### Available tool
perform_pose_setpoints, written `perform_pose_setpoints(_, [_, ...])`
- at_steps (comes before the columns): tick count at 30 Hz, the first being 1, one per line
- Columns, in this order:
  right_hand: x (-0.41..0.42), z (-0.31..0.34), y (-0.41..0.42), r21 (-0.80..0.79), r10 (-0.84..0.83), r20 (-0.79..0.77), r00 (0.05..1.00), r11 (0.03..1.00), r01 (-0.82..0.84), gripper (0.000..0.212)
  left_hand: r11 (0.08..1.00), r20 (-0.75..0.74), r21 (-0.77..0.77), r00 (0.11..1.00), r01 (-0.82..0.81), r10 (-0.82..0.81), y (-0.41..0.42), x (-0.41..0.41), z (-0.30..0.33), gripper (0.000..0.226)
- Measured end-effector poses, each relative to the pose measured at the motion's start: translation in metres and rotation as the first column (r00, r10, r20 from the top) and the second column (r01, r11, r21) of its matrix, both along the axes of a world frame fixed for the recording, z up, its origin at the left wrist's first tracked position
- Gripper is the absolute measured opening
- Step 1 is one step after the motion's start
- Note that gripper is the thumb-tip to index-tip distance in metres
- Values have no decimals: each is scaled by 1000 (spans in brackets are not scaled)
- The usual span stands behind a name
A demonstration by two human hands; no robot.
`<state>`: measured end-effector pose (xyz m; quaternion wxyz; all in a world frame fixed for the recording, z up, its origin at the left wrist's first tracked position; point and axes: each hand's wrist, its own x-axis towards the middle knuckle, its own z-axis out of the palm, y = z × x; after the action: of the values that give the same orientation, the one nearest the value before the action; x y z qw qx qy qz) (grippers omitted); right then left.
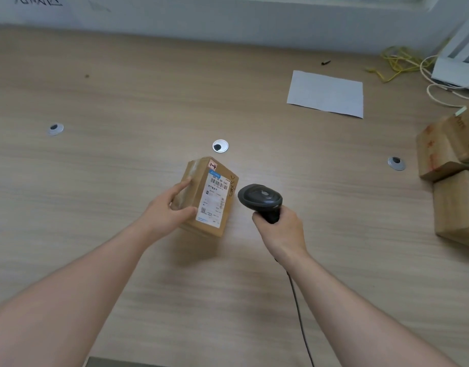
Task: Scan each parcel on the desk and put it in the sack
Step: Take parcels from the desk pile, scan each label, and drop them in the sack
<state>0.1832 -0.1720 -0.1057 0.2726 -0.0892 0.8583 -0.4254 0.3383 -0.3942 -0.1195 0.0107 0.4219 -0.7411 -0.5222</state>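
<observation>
The parcel [208, 196] is sitting near the middle of the desk [122, 102], its long axis running away from the person and leaning a little to the right, so the far end is pointing toward the middle grommet [220, 146]. It is a small brown cardboard box, taped along the left side, with a white shipping label [214, 200] facing up; the barcode is lying toward the far end of the label and a small square code toward the near end. A pink sticker marked in black is sitting on the far corner, and black handwriting is running along the right edge.

The left hand [169, 210] is gripping the parcel from its left side, thumb over the top and fingers curled at the near corner. The right hand [279, 229] is wrapped around the handle of a black scanner [261, 200], whose head is sitting just beside the parcel's right edge, its cord trailing back under the wrist. The two hands are apart.

I am counting one parcel in hand, three more boxes [450, 165] stacked at the right edge, three grommets in the desk, one sheet of paper [326, 94], and a tangle of yellow cable [397, 62] in the far right corner.
</observation>
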Motion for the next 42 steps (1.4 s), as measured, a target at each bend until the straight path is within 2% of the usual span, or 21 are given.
perform_pose_setpoints(4, [6,8,-7,-64,-29,75,997,997,34,24,994,-107,101,994,44,-33,0,0,2,95])
perform_pose_setpoints(8, [12,20,-15,-130,-53,156,986,989,73,27,990,-166,129,985,63,-41,5,-6,2,106])
perform_pose_setpoints(13, [16,26,-20,-160,-62,167,984,983,89,22,994,-153,73,986,85,-73,8,-12,1,112])
perform_pose_setpoints(23, [12,33,-4,-142,-108,126,986,982,125,27,991,-141,108,988,76,-61,11,-18,5,111])
perform_pose_setpoints(30, [5,33,4,-99,-118,46,992,988,122,24,965,12,225,990,136,-143,20,-18,3,91])
perform_pose_setpoints(35, [-1,24,11,-48,-139,-6,990,989,138,27,954,135,293,985,62,-106,28,-21,-14,81])
perform_pose_setpoints(38, [-5,21,15,-36,-152,-28,988,988,151,27,966,123,253,988,60,-94,34,-24,-22,93])
perform_pose_setpoints(42, [-12,19,19,-17,-146,-55,988,989,146,29,987,115,18,980,159,-160,50,-38,-23,100])
